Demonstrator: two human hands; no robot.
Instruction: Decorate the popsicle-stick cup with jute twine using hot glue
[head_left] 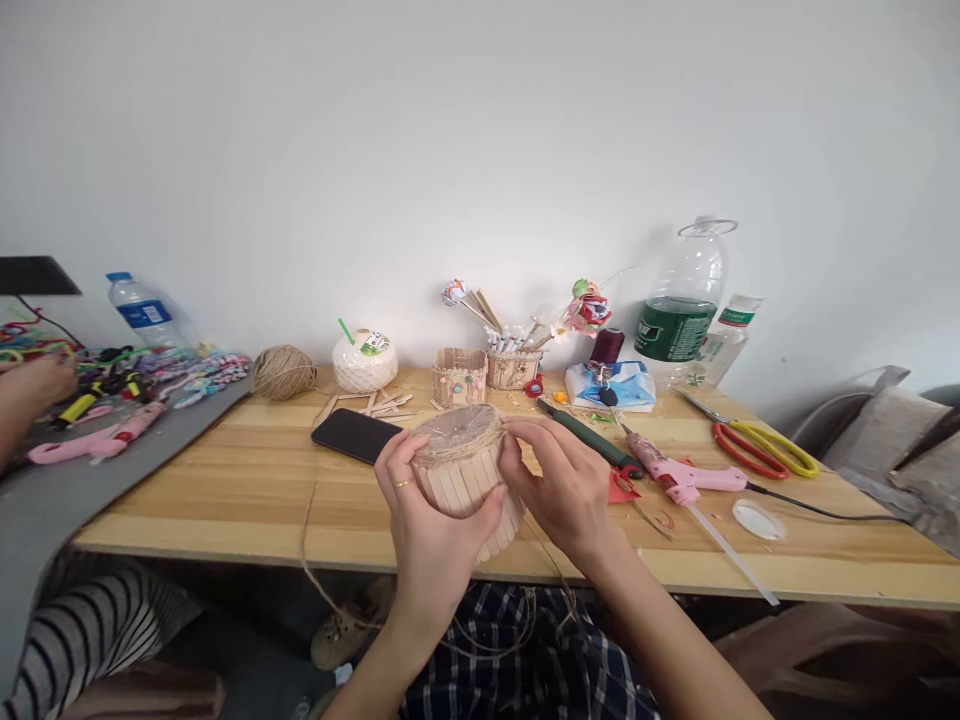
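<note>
I count three stick pots: one in hand (469, 475), two on the table (459, 376) (514, 369). I see two glue guns (686, 475) (97, 438), three bottles (679, 300) (726, 335) (141, 310), one phone (356, 435).

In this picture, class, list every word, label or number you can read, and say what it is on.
None can be read.
Large bottle: green label, print blurred.
Small bottle beside it: green-and-white label, too small.
Bottle at far left: blue label, illegible.
White twine ball: green sticker, illegible.

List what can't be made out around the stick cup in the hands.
Head view only:
- Round popsicle-stick cup: near side covered by left hand and right hand.
- Brown twine: its lower end drops below the wooden table edge.
- Green bottle label: too small to read.
</note>
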